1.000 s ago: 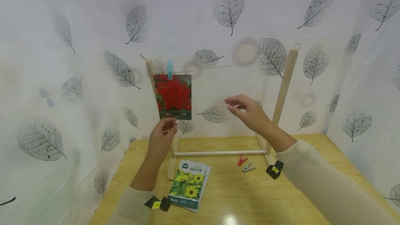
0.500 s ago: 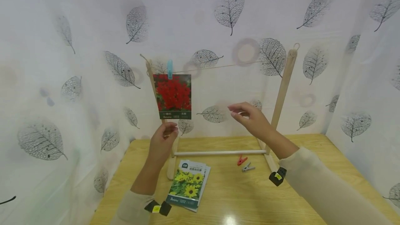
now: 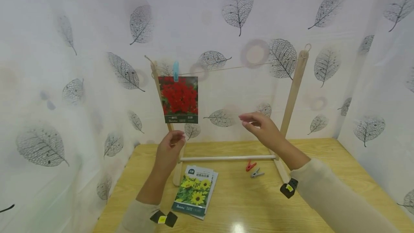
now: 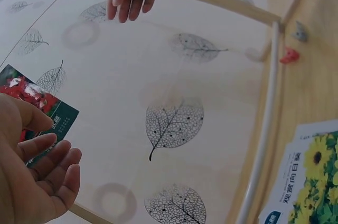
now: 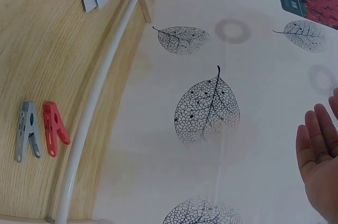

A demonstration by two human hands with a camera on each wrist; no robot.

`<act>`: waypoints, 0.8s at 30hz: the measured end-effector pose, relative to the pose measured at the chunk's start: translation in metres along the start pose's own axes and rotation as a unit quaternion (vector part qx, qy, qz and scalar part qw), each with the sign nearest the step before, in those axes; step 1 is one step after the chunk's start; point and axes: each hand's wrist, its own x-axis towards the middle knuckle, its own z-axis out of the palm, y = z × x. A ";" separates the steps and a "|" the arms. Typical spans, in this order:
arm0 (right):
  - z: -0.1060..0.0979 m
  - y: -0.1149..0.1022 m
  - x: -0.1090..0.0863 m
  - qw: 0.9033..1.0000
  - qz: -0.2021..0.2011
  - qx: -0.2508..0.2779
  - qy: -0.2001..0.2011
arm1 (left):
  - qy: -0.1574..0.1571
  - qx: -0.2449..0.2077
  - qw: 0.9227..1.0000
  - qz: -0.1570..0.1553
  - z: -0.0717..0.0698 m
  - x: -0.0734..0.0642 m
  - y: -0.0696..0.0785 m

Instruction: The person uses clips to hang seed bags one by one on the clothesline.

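Observation:
A seed packet with red flowers (image 3: 179, 98) hangs from a string (image 3: 226, 69) under a blue clothespin (image 3: 176, 71), at the left end of a wooden frame. Just below the packet, apart from it in the head view, my left hand (image 3: 168, 154) is raised with loosely bent fingers and holds nothing. My right hand (image 3: 263, 130) hovers near the frame's right post, fingers relaxed, nothing in it. On the table lie seed packets with yellow sunflowers (image 3: 193, 191), stacked slightly askew. A red clothespin (image 5: 55, 129) and a grey clothespin (image 5: 27, 131) lie side by side on the right.
The frame's right post (image 3: 294, 89) slants upward, with a white crossbar (image 3: 228, 158) low between the two sides. Behind stands a pale curtain (image 3: 207, 17) printed with leaf shapes. The wooden table (image 3: 239, 197) carries the frame.
My left hand has drawn down from the packet's lower edge. The right hand has sunk slightly and moved a little right. The packet keeps hanging in place.

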 end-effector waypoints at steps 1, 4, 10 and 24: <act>0.000 0.002 0.000 1.000 0.001 0.001 0.000 | 0.000 0.001 1.000 -0.002 0.000 0.000 0.000; 0.001 0.006 -0.001 1.000 0.002 0.003 0.000 | 0.000 0.001 1.000 -0.005 0.001 0.000 -0.001; 0.001 0.011 -0.003 1.000 0.004 0.011 -0.002 | 0.001 0.003 1.000 -0.010 0.001 0.000 -0.005; 0.001 0.024 -0.012 1.000 0.015 0.012 0.010 | 0.003 0.008 1.000 -0.019 0.003 -0.002 -0.014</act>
